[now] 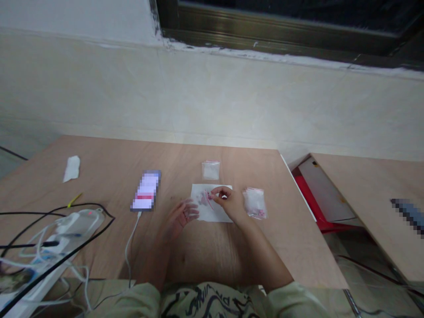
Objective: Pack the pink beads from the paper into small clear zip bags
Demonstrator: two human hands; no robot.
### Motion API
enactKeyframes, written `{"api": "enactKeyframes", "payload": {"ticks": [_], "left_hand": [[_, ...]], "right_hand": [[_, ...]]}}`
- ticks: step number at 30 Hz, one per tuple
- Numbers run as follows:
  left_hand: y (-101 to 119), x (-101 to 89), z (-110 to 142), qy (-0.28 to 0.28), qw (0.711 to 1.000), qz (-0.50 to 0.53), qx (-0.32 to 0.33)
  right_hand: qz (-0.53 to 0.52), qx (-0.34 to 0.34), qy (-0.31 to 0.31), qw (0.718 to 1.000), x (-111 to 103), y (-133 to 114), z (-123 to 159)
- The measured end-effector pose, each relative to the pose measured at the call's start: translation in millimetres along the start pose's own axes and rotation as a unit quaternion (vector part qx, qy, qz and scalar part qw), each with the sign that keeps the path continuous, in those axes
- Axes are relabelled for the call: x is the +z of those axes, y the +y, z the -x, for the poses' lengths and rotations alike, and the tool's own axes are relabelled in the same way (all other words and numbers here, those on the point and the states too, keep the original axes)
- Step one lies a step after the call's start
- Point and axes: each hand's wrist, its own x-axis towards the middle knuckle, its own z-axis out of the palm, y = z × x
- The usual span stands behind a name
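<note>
My right hand [228, 202] is over a white sheet of paper [212, 211] and pinches the top edge of a small clear zip bag [206, 198] with a red seal line. My left hand [181, 217] rests at the sheet's left edge, fingers curled loosely towards the bag; whether it touches the bag is unclear. Just right of my right hand lies a small pile of clear zip bags [254, 202]. Another small clear bag [211, 169] sits beyond the sheet. All of this is on a wooden table [109, 163].
A phone [146, 190] with a white cable lies left of the sheet. A power strip [71, 227] with tangled black and white cables occupies the front left. A crumpled white tissue [72, 168] is at the far left. A second wooden table [371, 198] stands to the right across a gap.
</note>
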Motion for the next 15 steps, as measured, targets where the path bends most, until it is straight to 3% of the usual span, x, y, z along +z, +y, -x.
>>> {"api": "enactKeyframes", "payload": {"ticks": [3,7,15], "left_hand": [[-2.5,0.6,1.0,-0.004,1.0,-0.008,0.01],[-2.4,4.8,-0.9,0.01,1.0,-0.021,0.015],[-2.8,9.9,-11.5,0.021,0.999,-0.013,0.048]], "right_hand": [[-0.034,-0.014,-0.014,0.999,0.8,-14.9,4.9],[-0.004,-0.005,-0.012,1.0,-0.8,-28.3,7.1],[-0.02,-0.046,-0.1,0.994,-1.1,-29.6,8.0]]}}
